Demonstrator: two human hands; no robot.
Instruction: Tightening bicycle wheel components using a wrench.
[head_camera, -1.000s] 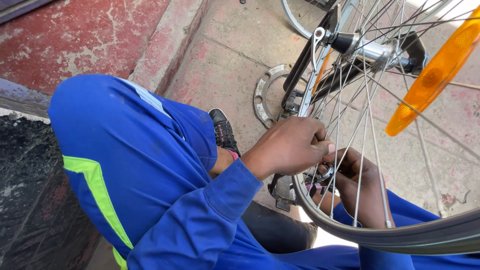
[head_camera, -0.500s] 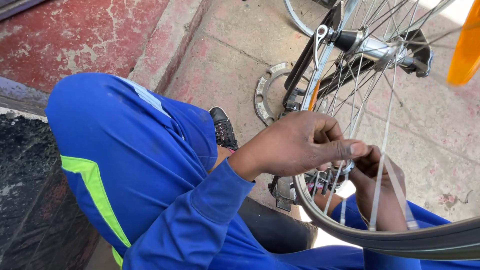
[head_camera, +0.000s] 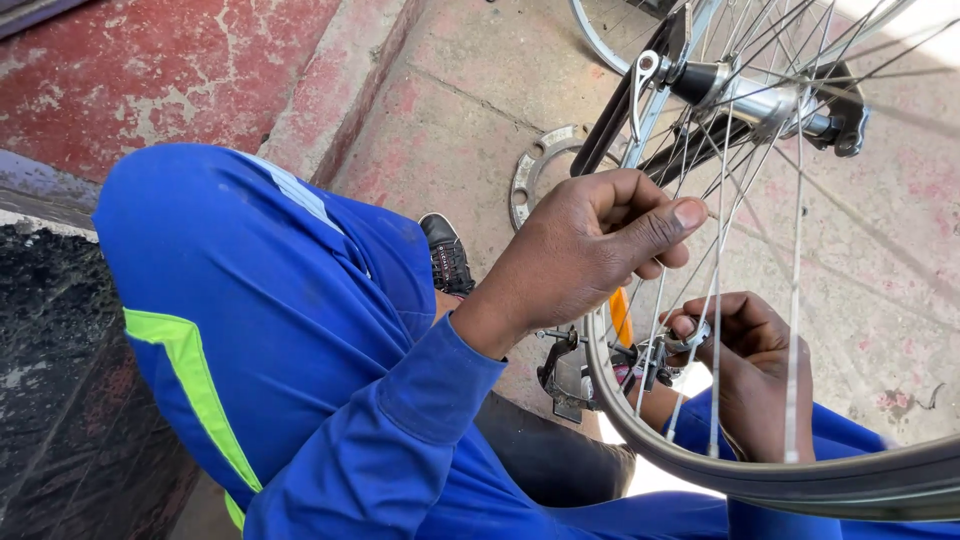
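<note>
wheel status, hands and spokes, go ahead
Left hand pinching a spoke. Right hand behind the spokes, gripping a small metal tool near the rim. Nothing blocking.

Sunlit, worn red concrete floor with a raised kerb.

My left hand curled, thumb pressed to forefinger; my right hand lower, fingers pinched shut.
</note>
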